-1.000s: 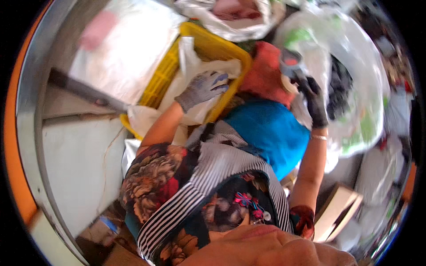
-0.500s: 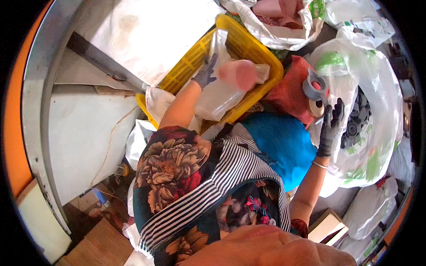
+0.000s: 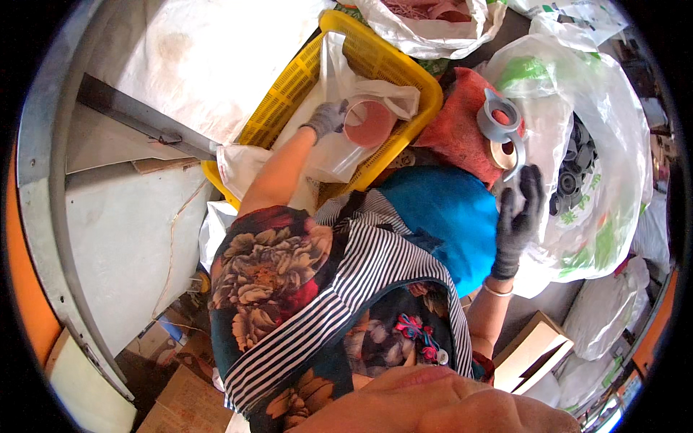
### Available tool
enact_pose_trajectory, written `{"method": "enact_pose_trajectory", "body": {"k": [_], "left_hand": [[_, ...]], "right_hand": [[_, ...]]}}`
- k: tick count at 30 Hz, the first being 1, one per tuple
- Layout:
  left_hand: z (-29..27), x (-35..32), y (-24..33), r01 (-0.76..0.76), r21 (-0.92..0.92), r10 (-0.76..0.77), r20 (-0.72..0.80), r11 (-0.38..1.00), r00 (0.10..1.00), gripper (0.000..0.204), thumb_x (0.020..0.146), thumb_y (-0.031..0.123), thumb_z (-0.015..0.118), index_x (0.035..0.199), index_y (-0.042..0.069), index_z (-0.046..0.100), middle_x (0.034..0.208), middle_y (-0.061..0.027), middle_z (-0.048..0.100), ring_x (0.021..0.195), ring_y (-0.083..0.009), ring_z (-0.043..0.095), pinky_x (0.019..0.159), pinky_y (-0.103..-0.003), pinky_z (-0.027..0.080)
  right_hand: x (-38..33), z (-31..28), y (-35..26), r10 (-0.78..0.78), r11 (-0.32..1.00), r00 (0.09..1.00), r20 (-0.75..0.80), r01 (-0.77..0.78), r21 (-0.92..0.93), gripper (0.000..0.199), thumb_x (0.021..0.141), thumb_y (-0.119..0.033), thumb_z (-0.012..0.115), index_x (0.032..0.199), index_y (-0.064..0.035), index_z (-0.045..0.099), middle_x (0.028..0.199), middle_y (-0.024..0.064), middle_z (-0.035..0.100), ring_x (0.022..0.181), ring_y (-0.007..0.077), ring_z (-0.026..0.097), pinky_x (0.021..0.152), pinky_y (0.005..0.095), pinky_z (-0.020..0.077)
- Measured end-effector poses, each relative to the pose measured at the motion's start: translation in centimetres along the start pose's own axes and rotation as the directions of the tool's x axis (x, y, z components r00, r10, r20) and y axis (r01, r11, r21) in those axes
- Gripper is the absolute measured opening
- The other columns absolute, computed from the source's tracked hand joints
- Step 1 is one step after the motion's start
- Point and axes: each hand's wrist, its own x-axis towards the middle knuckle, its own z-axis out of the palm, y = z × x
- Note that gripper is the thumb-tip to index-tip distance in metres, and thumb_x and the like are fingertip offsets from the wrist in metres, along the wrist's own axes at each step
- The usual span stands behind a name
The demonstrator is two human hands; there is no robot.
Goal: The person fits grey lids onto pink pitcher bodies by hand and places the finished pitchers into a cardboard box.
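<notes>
Open-topped yellow basket point(image 3: 283, 90), red sack point(image 3: 455, 130) — between it and right grip point(image 3: 518, 227)

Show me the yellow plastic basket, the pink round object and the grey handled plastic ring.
Yellow plastic basket point(image 3: 276, 99): head view, perforated left wall.
Pink round object point(image 3: 370, 124): head view, middle of its round face.
Grey handled plastic ring point(image 3: 495, 132): head view, its lower band.

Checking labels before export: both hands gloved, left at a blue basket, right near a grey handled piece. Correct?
No: the basket is yellow, not blue, as the head view shows. The rest holds: gloved left hand at it, gloved right hand near the grey handled piece.
</notes>
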Motion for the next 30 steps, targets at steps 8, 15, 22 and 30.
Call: {"method": "enact_pose_trajectory", "body": {"k": [8, 15, 22, 30], "left_hand": [[-0.8, -1.9, -2.0, 0.093, 0.463, 0.075, -0.332, 0.881, 0.940, 0.113, 0.076, 0.065, 0.078, 0.161, 0.014, 0.025, 0.159, -0.0244, 0.037, 0.147, -0.0414, 0.036, 0.117, -0.049, 0.036], [4.9, 0.2, -7.7, 0.324, 0.497, -0.219, -0.258, 0.805, 0.941, 0.057, 0.094, 0.038, 0.059, 0.145, 0.013, 0.051, 0.129, -0.0253, 0.065, 0.117, -0.0436, 0.063, 0.103, -0.050, 0.048], [-3.9, -8.6, 11.5, -0.316, 0.514, 0.494, -0.255, 0.797, 0.832, 0.053, 0.097, 0.022, 0.056, 0.149, 0.018, 0.050, 0.128, -0.0201, 0.066, 0.106, -0.0394, 0.068, 0.095, -0.048, 0.053], [3.8, -17.0, 19.7, -0.797, 0.515, 0.908, 0.077, 0.317, 0.411, 0.054, 0.085, 0.018, 0.071, 0.135, 0.003, 0.060, 0.145, -0.0210, 0.052, 0.132, -0.0433, 0.050, 0.113, -0.054, 0.040]], "right_hand": [[-0.1, 5.3, -3.8, -0.133, 0.965, 0.913, 0.384, 0.031, 0.262, 0.043, 0.087, -0.016, 0.072, 0.128, -0.0052, 0.066, 0.130, 0.0186, 0.066, 0.117, 0.0372, 0.064, 0.101, 0.0419, 0.0505], [-2.5, 0.8, -3.3, -0.142, 0.972, 0.913, 0.382, 0.055, 0.229, 0.039, 0.092, -0.018, 0.071, 0.128, -0.0059, 0.066, 0.127, 0.0180, 0.067, 0.115, 0.0359, 0.065, 0.098, 0.0417, 0.0516], [-0.9, 3.6, -3.3, 0.293, 0.551, 0.692, 0.660, -0.686, 0.475, 0.060, 0.095, -0.013, 0.070, 0.149, -0.0008, 0.047, 0.136, 0.0094, 0.061, 0.124, 0.0167, 0.057, 0.103, 0.0325, 0.0469], [-0.7, 0.5, -0.7, -0.001, 0.640, 0.943, 0.333, -0.255, 0.725, 0.133, 0.056, -0.036, 0.100, 0.160, -0.0034, 0.024, 0.159, 0.0142, 0.038, 0.149, 0.0252, 0.034, 0.123, 0.0400, 0.0250]]}}
